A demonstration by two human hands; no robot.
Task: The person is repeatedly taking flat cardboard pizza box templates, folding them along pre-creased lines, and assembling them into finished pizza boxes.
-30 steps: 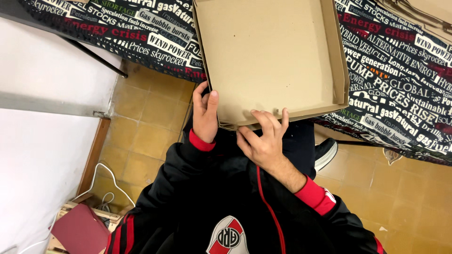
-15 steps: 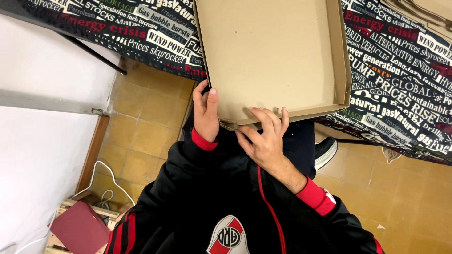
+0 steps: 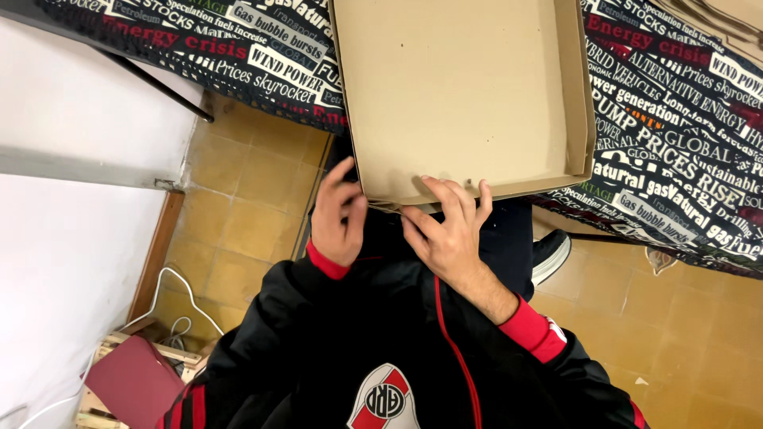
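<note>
Head view: cardboard box near edge under both hands' fingers.

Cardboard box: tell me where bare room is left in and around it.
The cardboard box floor is bare between its walls. The printed tablecloth lies uncovered right of it. The near edge is crowded: left hand at the corner, right hand fingers over the wall.

Cardboard box cut off by the top edge; its near wall partly hidden under the right hand fingers; table cloth cropped at top and right; dark red object too indistinct to identify.
</note>
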